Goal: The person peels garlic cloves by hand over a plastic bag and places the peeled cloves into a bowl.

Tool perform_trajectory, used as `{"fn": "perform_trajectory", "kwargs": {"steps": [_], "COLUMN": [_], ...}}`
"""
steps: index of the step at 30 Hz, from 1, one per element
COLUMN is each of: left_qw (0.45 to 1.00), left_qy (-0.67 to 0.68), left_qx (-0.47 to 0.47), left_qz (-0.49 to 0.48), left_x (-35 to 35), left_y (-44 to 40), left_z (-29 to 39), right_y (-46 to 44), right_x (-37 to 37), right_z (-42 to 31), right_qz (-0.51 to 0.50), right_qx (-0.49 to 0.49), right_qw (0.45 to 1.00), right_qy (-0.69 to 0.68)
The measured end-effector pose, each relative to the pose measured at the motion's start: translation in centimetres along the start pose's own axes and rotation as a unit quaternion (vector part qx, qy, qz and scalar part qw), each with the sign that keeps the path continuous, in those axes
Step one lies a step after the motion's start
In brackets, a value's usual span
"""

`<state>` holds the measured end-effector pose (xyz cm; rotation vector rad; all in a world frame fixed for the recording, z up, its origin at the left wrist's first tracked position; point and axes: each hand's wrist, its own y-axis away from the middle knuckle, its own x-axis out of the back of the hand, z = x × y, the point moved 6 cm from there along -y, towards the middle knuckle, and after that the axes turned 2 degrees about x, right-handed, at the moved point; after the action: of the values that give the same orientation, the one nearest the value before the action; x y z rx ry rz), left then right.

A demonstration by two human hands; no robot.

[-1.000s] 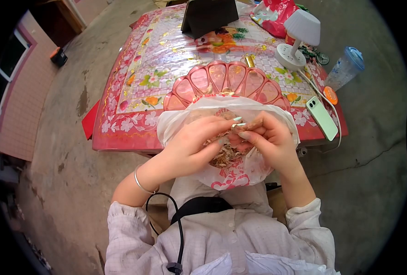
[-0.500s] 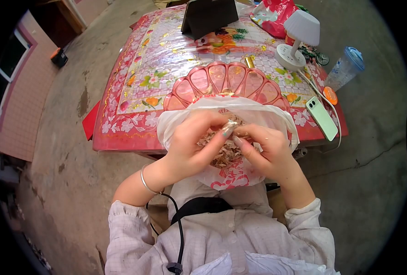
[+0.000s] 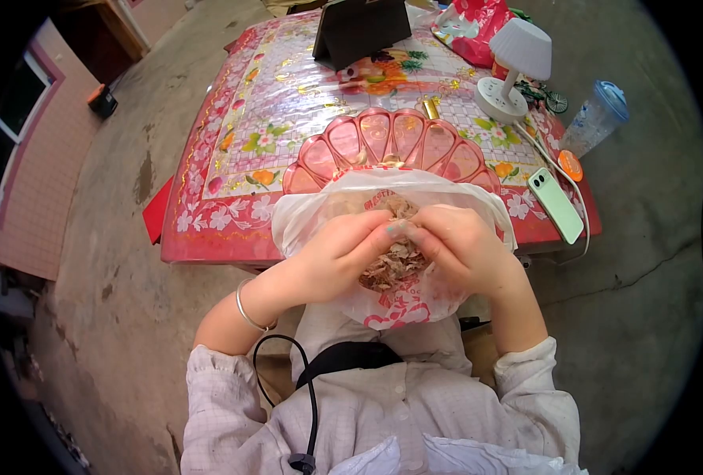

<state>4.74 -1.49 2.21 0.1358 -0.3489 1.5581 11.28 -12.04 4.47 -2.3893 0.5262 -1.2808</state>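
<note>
My left hand (image 3: 350,252) and my right hand (image 3: 461,247) meet fingertip to fingertip above an open white plastic bag (image 3: 419,310) with red print. Both are closed in a pinch; whatever lies between the fingers is hidden. Brown, papery flakes (image 3: 391,267) fill the bag below them. The bag rests at the table's near edge and over my lap. Just beyond it lies a pink, see-through, petal-shaped tray (image 3: 375,136), with a few small pale pieces in it.
A flower-patterned cloth covers the table (image 3: 232,178). On it stand a black tablet case (image 3: 363,32), a white lamp (image 3: 518,59), a green phone (image 3: 556,204) and a red bag (image 3: 478,32). A lidded clear cup (image 3: 597,119) is at the right edge. A black cable (image 3: 313,396) hangs before me.
My fingers have drawn closer together, and the small pale, shiny thing seen between them is now covered. My right hand has turned slightly inward. The bag stays in place.
</note>
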Motion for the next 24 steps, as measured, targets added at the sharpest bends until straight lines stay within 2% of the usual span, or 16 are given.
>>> {"fn": "perform_trajectory", "kwargs": {"steps": [2,3,5,6,8,9,11,12,14,15,17,18,20,21,23,24], "left_qw": [0.994,0.994,0.922,0.922,0.851,0.851,0.797,0.797,0.829,0.829,0.903,0.903,0.961,0.961,0.981,0.981], "left_qy": [-0.104,-0.104,-0.304,-0.303,-0.412,-0.412,-0.487,-0.487,-0.438,-0.438,-0.279,-0.280,-0.097,-0.097,0.130,0.129], "left_qx": [-0.020,-0.020,-0.191,-0.191,-0.297,-0.297,-0.344,-0.345,-0.343,-0.343,-0.324,-0.323,-0.255,-0.256,-0.089,-0.090], "left_qz": [0.023,0.023,0.147,0.147,0.130,0.130,0.095,0.095,0.052,0.052,0.032,0.033,-0.049,-0.050,-0.115,-0.114], "left_x": [0.4,0.4,0.8,0.8,-0.3,-0.2,-0.8,-0.8,-1.0,-1.0,-0.5,-0.4,-0.4,-0.5,-0.9,-0.9], "left_y": [0.1,0.1,0.6,0.3,0.2,0.2,0.6,0.8,1.1,0.9,0.3,0.3,-0.2,-0.2,-0.6,-0.5], "left_z": [0.8,0.8,3.0,2.9,3.5,3.2,3.1,3.3,3.9,3.9,3.7,3.6,2.6,2.8,1.5,1.2], "right_y": [0.2,0.1,0.5,0.6,0.8,0.9,0.7,0.7,0.9,0.9,1.0,1.0,1.2,1.2,1.2,1.2], "right_x": [0.4,0.6,0.3,0.4,-0.3,-0.5,-0.3,-0.2,-0.9,-1.0,-1.3,-1.3,-1.6,-1.6,-1.6,-1.4], "right_z": [0.7,0.6,1.2,1.3,1.4,1.4,0.4,0.5,0.2,0.2,0.2,0.2,0.1,0.1,0.1,0.1], "right_qz": [0.005,0.005,-0.007,-0.007,-0.076,-0.076,-0.061,-0.060,-0.116,-0.116,-0.097,-0.098,-0.113,-0.112,-0.115,-0.116], "right_qx": [-0.123,-0.123,-0.184,-0.184,-0.196,-0.196,-0.087,-0.087,-0.081,-0.081,-0.116,-0.115,-0.120,-0.120,-0.128,-0.127], "right_qw": [0.985,0.985,0.960,0.960,0.949,0.949,0.978,0.978,0.966,0.966,0.936,0.936,0.901,0.901,0.875,0.876], "right_qy": [-0.120,-0.120,-0.210,-0.210,-0.234,-0.234,-0.180,-0.180,-0.217,-0.217,-0.319,-0.319,-0.402,-0.401,-0.452,-0.451]}}
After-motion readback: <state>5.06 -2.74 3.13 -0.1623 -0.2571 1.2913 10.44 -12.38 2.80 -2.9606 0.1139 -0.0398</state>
